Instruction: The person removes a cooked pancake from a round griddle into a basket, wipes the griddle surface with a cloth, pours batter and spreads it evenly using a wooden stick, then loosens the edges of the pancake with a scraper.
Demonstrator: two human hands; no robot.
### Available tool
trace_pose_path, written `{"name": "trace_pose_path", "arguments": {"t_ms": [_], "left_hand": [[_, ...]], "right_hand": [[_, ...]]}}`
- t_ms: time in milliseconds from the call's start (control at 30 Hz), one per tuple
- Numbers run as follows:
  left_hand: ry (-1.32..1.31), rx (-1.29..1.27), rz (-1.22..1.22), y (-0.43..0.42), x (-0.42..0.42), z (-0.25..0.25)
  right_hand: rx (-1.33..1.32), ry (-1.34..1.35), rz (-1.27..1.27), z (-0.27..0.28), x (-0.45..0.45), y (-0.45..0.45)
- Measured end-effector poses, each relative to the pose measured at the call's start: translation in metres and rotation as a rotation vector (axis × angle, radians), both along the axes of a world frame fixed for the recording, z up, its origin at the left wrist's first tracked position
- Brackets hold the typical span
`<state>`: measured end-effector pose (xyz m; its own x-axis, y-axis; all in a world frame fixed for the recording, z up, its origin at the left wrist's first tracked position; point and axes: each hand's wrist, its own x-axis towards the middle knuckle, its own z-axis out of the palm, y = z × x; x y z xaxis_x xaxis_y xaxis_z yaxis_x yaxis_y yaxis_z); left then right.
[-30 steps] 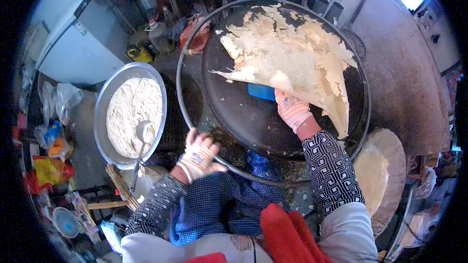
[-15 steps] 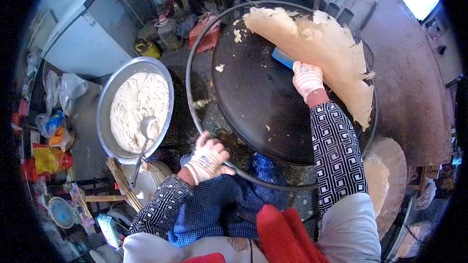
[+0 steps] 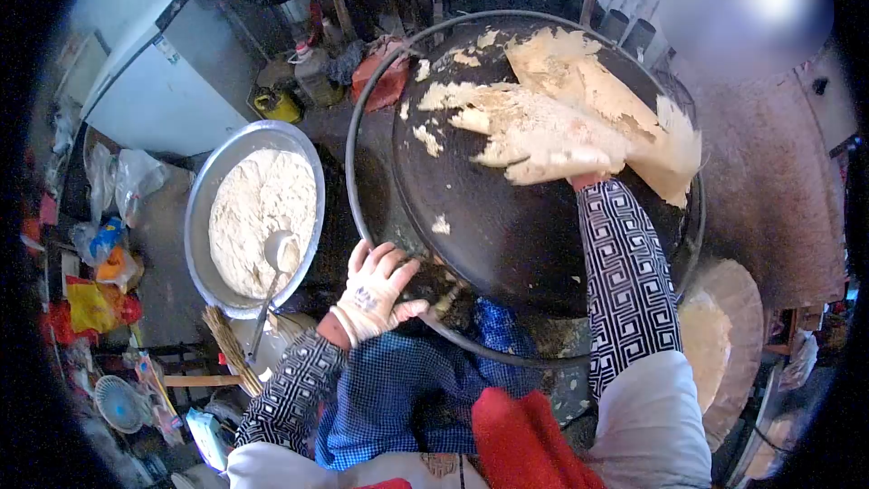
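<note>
A round black griddle [image 3: 507,254] carries a thin, torn flatbread [image 3: 543,131], its left part folded over toward the front. My right hand [image 3: 590,180] reaches under or behind this sheet; only the wrist shows, and its fingers and anything in them are hidden. My left hand [image 3: 373,294], in a pale glove, has its fingers spread at the metal ring [image 3: 354,181] around the griddle, with nothing in it. To the left, a metal basin [image 3: 193,244] holds pale dough [image 3: 253,208] and a ladle [image 3: 274,254]. Loose scraps [image 3: 427,139] of bread lie on the griddle.
More flatbread [image 3: 701,344] lies on a round tray [image 3: 742,335] at the lower right. A brown board [image 3: 769,190] stands right of the griddle. Behind the basin are a plastic jug [image 3: 312,72] and a red cloth [image 3: 382,80]. A straw brush [image 3: 226,344] lies below the basin.
The flatbread's left part has swung back toward the front left, over my right hand. The blue scraper seen in that hand earlier is now out of sight. My left hand stays near the ring.
</note>
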<state>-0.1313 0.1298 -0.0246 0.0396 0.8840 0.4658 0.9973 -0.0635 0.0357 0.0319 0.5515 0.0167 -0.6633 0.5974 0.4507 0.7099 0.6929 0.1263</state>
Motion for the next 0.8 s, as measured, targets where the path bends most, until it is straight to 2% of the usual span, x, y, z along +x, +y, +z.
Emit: {"name": "trace_pose_path", "arguments": {"t_ms": [100,333,433,600,700,767,800], "left_hand": [[0.133,-0.257,-0.166,0.008,-0.02,-0.015],[0.051,-0.194,-0.212,0.003,0.036,-0.025],[0.021,-0.199,-0.144,0.001,0.061,-0.018],[0.068,-0.308,-0.079,-0.01,0.06,-0.022],[0.153,-0.222,-0.032,0.011,0.032,-0.027],[0.167,-0.186,0.016,0.008,0.018,-0.033],[0.254,-0.124,0.045,0.007,0.006,-0.041]], "right_hand": [[-0.044,-0.074,-0.077,0.023,0.022,-0.017],[-0.024,-0.044,-0.101,0.024,0.053,0.017],[-0.028,-0.043,-0.096,0.027,0.074,0.034],[-0.054,-0.073,-0.105,0.028,0.14,0.016],[-0.133,-0.113,-0.13,0.02,0.199,-0.01],[-0.025,-0.025,-0.053,-0.001,0.251,-0.048],[0.217,0.155,0.139,-0.023,0.276,-0.063]]}}
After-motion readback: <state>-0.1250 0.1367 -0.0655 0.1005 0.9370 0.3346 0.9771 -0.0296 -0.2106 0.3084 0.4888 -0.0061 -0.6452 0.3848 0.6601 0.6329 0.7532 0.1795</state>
